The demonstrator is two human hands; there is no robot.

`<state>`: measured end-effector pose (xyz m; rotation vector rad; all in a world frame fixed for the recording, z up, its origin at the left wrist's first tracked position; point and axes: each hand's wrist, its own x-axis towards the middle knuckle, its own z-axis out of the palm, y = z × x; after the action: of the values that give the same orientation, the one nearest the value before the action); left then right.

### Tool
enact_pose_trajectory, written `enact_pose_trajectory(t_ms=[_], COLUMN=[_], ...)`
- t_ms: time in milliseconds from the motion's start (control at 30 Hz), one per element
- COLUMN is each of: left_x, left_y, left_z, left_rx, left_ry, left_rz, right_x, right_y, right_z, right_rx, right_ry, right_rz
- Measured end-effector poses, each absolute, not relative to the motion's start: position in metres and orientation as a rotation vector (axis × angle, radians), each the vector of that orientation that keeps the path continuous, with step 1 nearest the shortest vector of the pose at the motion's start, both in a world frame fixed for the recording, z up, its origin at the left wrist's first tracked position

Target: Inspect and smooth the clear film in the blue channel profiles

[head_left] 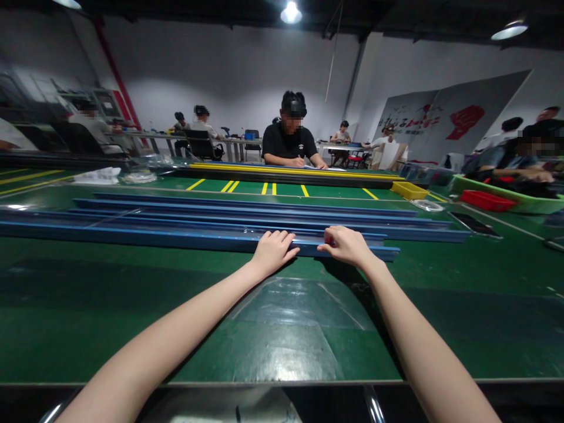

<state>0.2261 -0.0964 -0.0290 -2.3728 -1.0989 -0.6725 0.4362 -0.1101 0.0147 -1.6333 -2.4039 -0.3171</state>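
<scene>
Several long blue channel-shaped rails (pixel 264 207) lie side by side across the green table. The nearest blue rail (pixel 176 237) runs under both of my hands. My left hand (pixel 274 252) grips that rail, fingers bent over its top and thumb along the near side. A little to the right, close to the rail's right end, my right hand (pixel 348 244) is closed in a pinch over the same rail. Something small and reddish shows between its fingers, too hidden to name.
Clear plastic sheeting (pixel 304 305) covers the near tabletop (pixel 176 352). Beyond the rails are a yellow tray (pixel 409 190), a phone (pixel 474 225), a red tray (pixel 487 200) and a green basin (pixel 535 204). Across the table a person (pixel 288 141) sits writing.
</scene>
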Motion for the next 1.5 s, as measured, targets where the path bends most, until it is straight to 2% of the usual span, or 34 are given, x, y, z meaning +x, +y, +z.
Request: enact_pose_trajectory(t_ms=[300,633,867,1133,1500], left_x=[0.226,0.228,0.229,0.228,0.229], left_y=[-0.099,-0.099,-0.100,-0.099,-0.099], left_z=[-0.026,-0.029,-0.027,-0.028,-0.029], left_rx=[-2.372,-2.281,-2.274,-2.299,-2.322], left_ry=[-1.006,-1.132,-1.147,-1.120,-1.130], left_rz=[-0.716,-0.732,-0.688,-0.691,-0.653], right_x=[0.458,0.503,0.501,0.473,0.446], right_y=[-0.111,-0.114,-0.114,-0.110,-0.114], right_z=[0.026,0.026,0.023,0.012,0.007], right_rx=[-1.889,-2.137,-2.077,-1.793,-1.668], right_ry=[-2.379,-2.188,-2.350,-2.512,-2.604], right_rz=[-0.191,0.024,-0.046,0.056,-0.156])
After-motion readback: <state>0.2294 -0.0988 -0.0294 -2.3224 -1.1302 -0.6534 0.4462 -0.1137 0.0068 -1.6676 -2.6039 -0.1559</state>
